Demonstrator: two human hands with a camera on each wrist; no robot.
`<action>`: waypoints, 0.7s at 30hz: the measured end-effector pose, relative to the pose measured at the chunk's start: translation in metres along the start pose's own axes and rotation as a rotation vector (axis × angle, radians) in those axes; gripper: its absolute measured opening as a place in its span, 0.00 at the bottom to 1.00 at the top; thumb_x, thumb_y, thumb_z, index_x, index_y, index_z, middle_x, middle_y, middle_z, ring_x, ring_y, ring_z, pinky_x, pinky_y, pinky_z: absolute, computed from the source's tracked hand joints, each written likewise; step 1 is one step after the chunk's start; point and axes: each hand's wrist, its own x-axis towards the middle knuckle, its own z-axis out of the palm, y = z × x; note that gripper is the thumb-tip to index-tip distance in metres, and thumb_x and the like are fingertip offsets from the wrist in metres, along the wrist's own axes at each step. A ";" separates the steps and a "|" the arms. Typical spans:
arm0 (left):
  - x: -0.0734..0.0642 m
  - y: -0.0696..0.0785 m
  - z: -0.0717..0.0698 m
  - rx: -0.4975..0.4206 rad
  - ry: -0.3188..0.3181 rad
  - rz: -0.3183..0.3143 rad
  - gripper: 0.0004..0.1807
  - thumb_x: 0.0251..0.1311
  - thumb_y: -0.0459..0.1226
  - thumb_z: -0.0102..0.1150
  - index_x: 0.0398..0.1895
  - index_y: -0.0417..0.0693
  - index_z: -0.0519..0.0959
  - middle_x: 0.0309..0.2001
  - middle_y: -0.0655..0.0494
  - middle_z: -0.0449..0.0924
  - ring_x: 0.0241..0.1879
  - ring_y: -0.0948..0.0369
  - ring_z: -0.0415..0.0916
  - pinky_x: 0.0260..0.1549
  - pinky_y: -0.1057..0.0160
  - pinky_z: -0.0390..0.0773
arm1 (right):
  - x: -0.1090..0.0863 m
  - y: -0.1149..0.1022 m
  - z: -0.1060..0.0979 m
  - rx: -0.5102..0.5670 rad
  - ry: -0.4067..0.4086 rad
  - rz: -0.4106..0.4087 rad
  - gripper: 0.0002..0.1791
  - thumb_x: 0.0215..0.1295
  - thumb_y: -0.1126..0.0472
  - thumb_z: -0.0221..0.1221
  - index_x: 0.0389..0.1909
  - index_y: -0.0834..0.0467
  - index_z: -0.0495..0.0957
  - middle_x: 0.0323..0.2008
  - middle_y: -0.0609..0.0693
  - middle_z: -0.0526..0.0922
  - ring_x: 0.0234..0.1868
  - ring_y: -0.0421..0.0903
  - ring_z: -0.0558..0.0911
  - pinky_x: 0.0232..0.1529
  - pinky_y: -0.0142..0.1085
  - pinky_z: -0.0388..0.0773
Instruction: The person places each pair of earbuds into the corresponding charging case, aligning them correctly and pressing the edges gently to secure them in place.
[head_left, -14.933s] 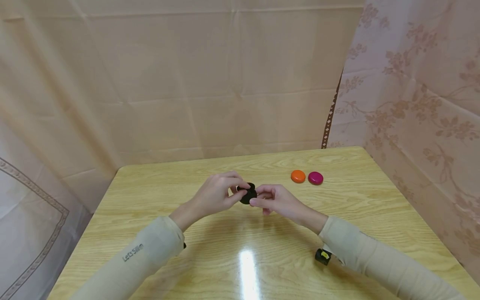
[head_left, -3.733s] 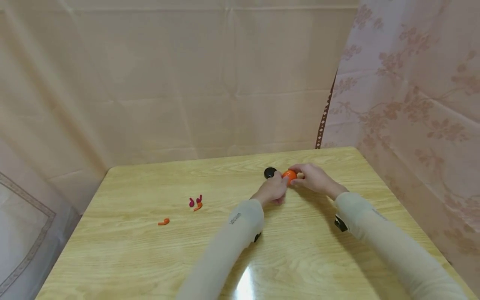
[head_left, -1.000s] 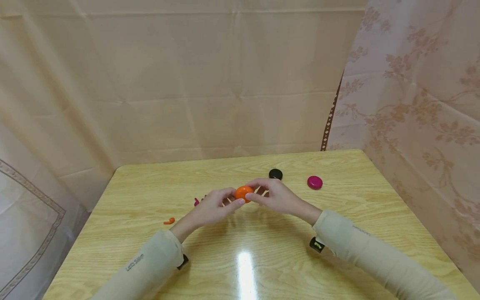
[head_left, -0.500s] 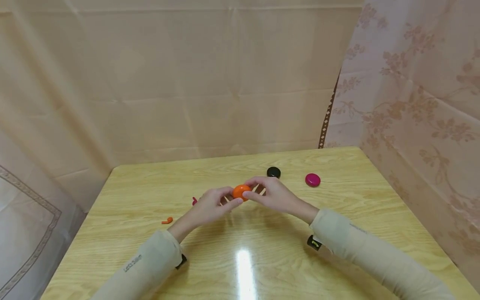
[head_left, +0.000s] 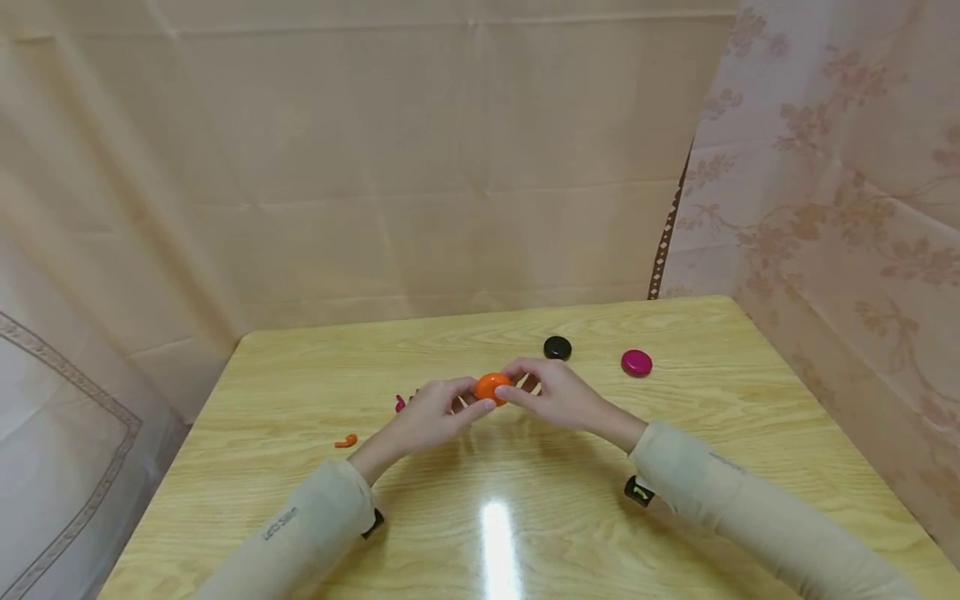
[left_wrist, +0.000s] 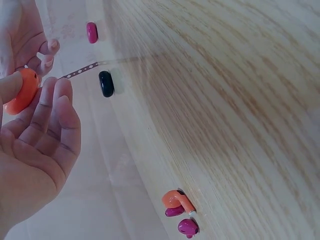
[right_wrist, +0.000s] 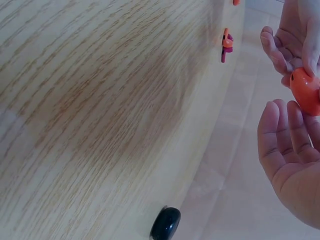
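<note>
Over the middle of the table, both hands hold a round, glossy orange earbud case (head_left: 491,386). The left hand (head_left: 432,414) pinches its left side between thumb and fingers. From the right, the right hand (head_left: 558,397) grips it with the thumb across the front. The case looks closed, with a small dark hole in its edge in the left wrist view. On the table near the left hand lie an orange earbud (left_wrist: 176,199) and a magenta earbud (left_wrist: 187,227), with another magenta one partly under the orange. A second orange earbud (head_left: 347,441) lies farther left.
A round black case (head_left: 557,347) rests behind the right hand, and a magenta case (head_left: 636,362) sits right of it. The wooden table (head_left: 675,333) ends at a beige curtain (head_left: 450,208) behind; a floral curtain (head_left: 840,233) hangs at the right.
Earlier the hands held the black case, which now lies on the table. Earbuds have since appeared at the left. The orange case has come from the back right to the middle; lately the hands barely move.
</note>
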 end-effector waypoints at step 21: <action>-0.003 0.002 -0.004 0.098 0.006 0.018 0.12 0.72 0.50 0.58 0.43 0.53 0.82 0.35 0.52 0.85 0.23 0.64 0.72 0.25 0.65 0.76 | 0.004 0.006 0.005 0.030 -0.025 0.006 0.13 0.72 0.46 0.62 0.48 0.50 0.84 0.38 0.43 0.83 0.35 0.45 0.82 0.32 0.38 0.82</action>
